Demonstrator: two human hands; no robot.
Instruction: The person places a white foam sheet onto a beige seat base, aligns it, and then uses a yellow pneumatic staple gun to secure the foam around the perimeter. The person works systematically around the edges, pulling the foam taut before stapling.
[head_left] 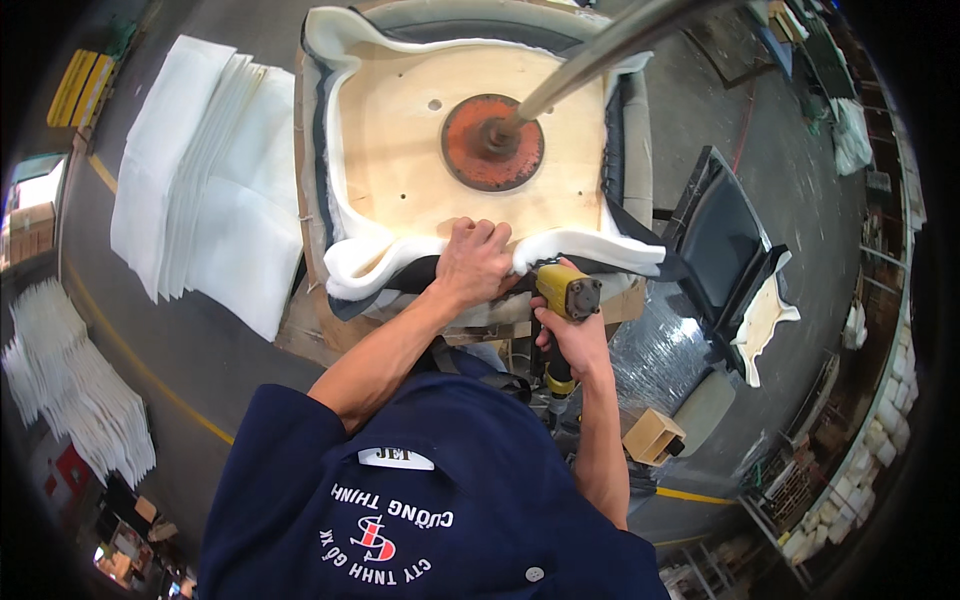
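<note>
A pale plywood seat panel lies in front of me, with white padding and dark upholstery curling up round its edges. My left hand is closed over the near edge, fingers curled on the padding and cover. Just right of it, my right hand grips a yellow and black pneumatic staple gun, whose nose is at the near edge of the padding. A round red-orange disc on a metal rod presses on the middle of the panel.
Stacked white padding sheets stand at the left, with another pile farther out. Toward the right lie a black upholstered seat part, a piece with bare wood and white edging and a small open box. Shelving lines the far right.
</note>
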